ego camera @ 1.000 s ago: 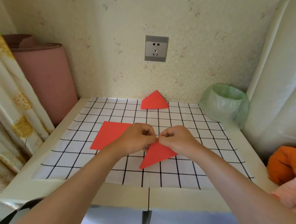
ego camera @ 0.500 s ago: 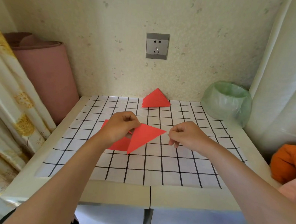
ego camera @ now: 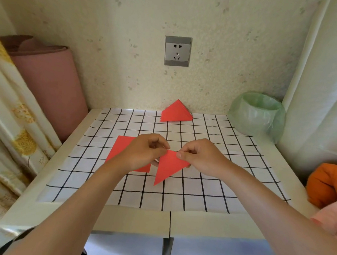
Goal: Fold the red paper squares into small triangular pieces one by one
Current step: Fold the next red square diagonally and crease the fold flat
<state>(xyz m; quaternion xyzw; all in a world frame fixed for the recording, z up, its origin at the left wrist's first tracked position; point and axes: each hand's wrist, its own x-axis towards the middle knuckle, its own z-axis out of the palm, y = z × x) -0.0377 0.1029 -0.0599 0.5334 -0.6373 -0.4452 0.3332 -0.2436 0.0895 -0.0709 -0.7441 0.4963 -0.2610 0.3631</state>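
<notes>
1. Between the two grips, a red paper triangle (ego camera: 168,166) was held at its upper edge, its long point aimed back toward the person.
2. The left grip (ego camera: 145,151) had thumb and curled fingers pinched on the triangle's upper left corner.
3. The right grip (ego camera: 199,158) was clamped on the same piece, thumb and forefinger nipping the upper edge just beside the left grip.
4. Whether the triangle's lower tip touched the checked sheet (ego camera: 179,196) on the desk (ego camera: 131,219) could not be told.
5. Under and to the left of the left grip lay the unfolded red squares (ego camera: 121,146), flat on the sheet and partly hidden by that hand.
6. Well beyond both grips, against the wall, sat a pile of folded red triangles (ego camera: 176,113), stacked together at the sheet's far edge.
7. Beyond and to the right of the right grip stood a round bin (ego camera: 258,114) lined with a pale green bag; only the liner showed inside, and any contents could not be made out.
8. To the right of the right grip, off the desk's edge, lay an orange cloth (ego camera: 324,184), with a pink cloth (ego camera: 330,217) nearer the person.
9. Far to the left of the left grip stood a pink roll (ego camera: 47,82), beside a patterned curtain (ego camera: 12,119).
</notes>
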